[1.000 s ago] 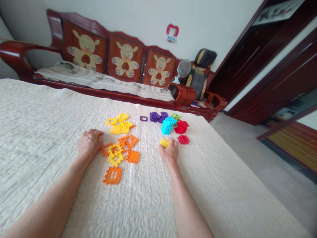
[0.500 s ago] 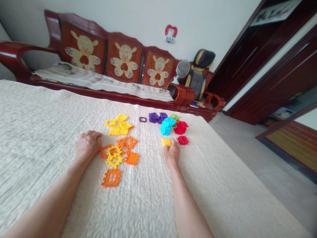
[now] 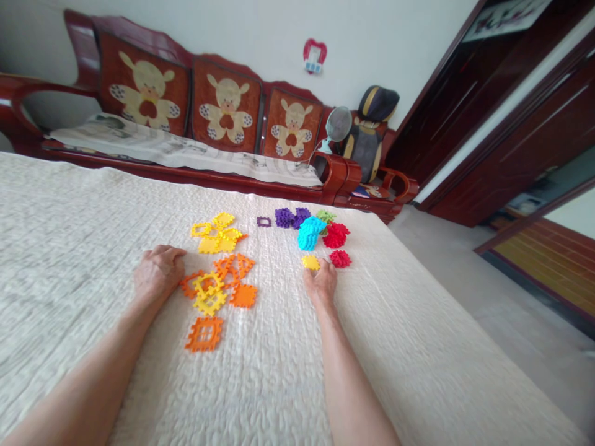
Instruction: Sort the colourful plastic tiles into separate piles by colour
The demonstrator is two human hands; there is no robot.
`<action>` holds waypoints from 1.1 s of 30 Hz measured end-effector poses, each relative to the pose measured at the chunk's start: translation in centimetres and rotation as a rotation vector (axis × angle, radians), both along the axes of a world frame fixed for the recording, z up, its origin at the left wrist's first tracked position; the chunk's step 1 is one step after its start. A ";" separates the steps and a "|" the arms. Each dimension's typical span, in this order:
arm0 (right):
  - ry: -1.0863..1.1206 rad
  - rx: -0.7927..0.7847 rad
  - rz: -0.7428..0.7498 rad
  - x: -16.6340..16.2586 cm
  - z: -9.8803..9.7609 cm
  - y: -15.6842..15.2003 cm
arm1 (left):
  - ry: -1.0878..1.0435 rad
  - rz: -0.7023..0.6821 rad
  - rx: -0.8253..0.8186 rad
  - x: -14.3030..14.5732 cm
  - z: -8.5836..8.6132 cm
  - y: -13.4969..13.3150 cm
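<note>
My right hand (image 3: 320, 282) pinches a yellow square interlocking plastic tile (image 3: 310, 262) by its near right side, low over the cloth. Just beyond it is a stack of blue tiles (image 3: 310, 234), with red tiles (image 3: 339, 258) close on the right. Resting on the cloth, my left hand (image 3: 160, 271) has loosely bent fingers pointing right, and I see nothing in it. Beside its fingers lie orange tiles (image 3: 226, 267) with yellow tile frames (image 3: 209, 294) among them. An orange window tile (image 3: 204, 334) lies nearer to me, and a solid orange tile (image 3: 244, 295) to the right.
A yellow tile group (image 3: 217, 238) lies beyond my left hand. Purple tiles (image 3: 284, 217), a purple frame (image 3: 263, 222), green tiles (image 3: 326, 215) and another red pile (image 3: 335, 235) sit toward the far edge. Behind the cloth-covered table (image 3: 269, 384) stands a wooden sofa (image 3: 337, 176).
The whole view has shifted slightly, so everything appears a little further left. My right hand keeps its pinch on the yellow tile, and my left hand stays resting on the cloth.
</note>
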State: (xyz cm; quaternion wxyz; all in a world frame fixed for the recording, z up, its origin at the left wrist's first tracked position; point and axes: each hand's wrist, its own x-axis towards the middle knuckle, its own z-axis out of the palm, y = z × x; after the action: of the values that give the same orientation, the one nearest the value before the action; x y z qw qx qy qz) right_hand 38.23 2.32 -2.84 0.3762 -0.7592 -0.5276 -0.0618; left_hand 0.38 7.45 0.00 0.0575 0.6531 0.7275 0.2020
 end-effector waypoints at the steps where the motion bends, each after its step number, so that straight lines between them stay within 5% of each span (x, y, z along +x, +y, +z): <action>1: 0.002 0.012 0.005 0.1 0.0 0.0 | 0.002 0.002 -0.002 0.0 0.0 0.0; 15: 0.039 0.190 -0.059 0.5 -0.3 0.3 | -0.001 -0.024 0.052 0.0 -0.1 0.0; 25: -0.058 0.105 -0.015 0.7 -0.2 0.3 | -0.025 0.004 0.033 0.3 0.0 -0.1; 28: -0.073 0.215 0.069 -0.9 1.3 -0.1 | -0.042 -0.006 0.026 0.3 0.1 -0.1; 33: -0.005 0.212 0.439 -4.4 2.3 -0.5 | -0.041 0.018 0.030 0.5 0.3 -0.3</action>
State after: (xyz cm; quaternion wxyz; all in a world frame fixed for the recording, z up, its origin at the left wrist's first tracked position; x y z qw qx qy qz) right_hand 33.87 1.84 -0.50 0.4569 -0.5826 -0.6713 -0.0356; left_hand 0.86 7.19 0.27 0.0607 0.6430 0.7290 0.2266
